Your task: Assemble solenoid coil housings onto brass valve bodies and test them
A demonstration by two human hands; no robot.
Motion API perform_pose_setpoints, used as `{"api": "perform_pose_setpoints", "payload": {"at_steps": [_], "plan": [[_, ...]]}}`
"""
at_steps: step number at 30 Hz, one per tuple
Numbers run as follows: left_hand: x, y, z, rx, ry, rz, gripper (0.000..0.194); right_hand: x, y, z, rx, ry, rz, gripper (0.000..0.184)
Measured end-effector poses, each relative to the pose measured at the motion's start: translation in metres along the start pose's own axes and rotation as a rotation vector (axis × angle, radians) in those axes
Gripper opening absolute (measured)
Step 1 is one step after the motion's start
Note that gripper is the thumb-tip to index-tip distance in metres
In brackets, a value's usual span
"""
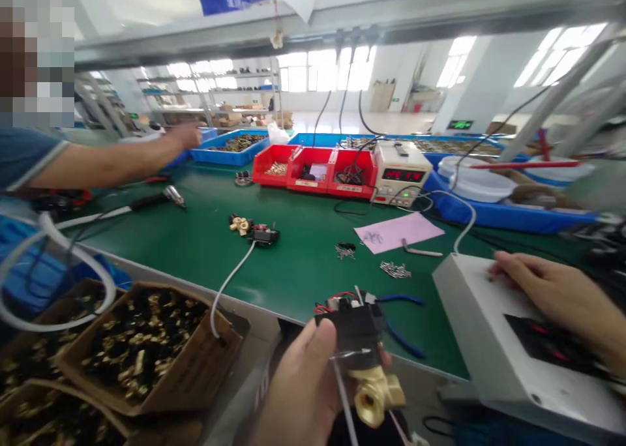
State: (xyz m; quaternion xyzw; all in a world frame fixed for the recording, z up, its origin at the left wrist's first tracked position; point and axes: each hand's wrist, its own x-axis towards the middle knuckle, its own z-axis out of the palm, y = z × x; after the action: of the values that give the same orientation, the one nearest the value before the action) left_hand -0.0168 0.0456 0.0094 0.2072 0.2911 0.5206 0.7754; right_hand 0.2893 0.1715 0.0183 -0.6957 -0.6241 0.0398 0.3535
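Observation:
My left hand (303, 374) is closed around a motorized brass valve (374, 394) at the front edge of the bench. The valve has a black housing (351, 334) with red wires and a small board showing on top, and a grey cable hangs down from it. Just behind it lie pliers with blue handles (408, 348), partly hidden by the valve. My right hand (542, 286) rests on top of a light grey control box (484, 302), its fingers bent together at a small part on the top face that they mostly cover. Red lights glow in the box's dark panel (538, 338).
Another valve (264, 234) lies mid-bench, with small screws (395, 270), a pink sheet (401, 232) and a hex key (423, 252) nearby. Red bins (313, 172) and a power supply (401, 175) stand behind. Cartons of valves (141, 341) sit front left. A co-worker's arm (107, 156) reaches in left.

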Motion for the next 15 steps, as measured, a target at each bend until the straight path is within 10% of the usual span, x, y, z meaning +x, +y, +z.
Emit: {"api": "perform_pose_setpoints", "payload": {"at_steps": [7, 15], "plan": [[-0.008, 0.0, 0.0, 0.032, 0.144, -0.081, 0.047, 0.011, 0.005, -0.017, -0.022, -0.17, 0.121, 0.077], [-0.008, -0.002, -0.003, 0.052, 0.173, -0.075, 0.042, 0.008, 0.01, -0.013, 0.005, -0.17, 0.149, 0.079]]}}
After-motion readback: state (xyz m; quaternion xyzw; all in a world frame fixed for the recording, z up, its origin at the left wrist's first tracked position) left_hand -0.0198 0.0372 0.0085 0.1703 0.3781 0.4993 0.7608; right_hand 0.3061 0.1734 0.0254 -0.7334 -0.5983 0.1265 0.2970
